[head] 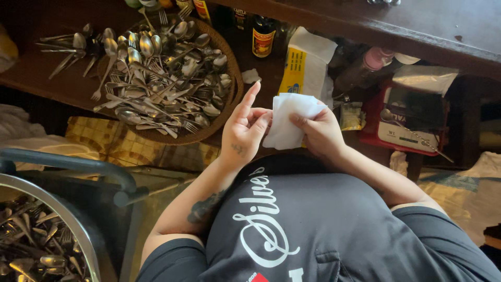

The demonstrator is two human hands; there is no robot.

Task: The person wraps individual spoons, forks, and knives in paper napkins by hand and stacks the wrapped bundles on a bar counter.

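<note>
A white paper napkin [287, 117] is held between both hands in front of my chest. My left hand [242, 130] pinches its left edge, index finger pointing up. My right hand [321, 133] grips its right side with thumb and fingers on the sheet. Just beyond my left hand sits a round wicker tray [229, 104] heaped with several metal spoons and forks [162, 78].
More loose cutlery [73, 47] lies on the dark wooden shelf at far left. A metal bowl [49, 245] of cutlery stands at bottom left. A napkin pack [308, 62], bottles [263, 34] and a red box [407, 122] crowd the shelf ahead.
</note>
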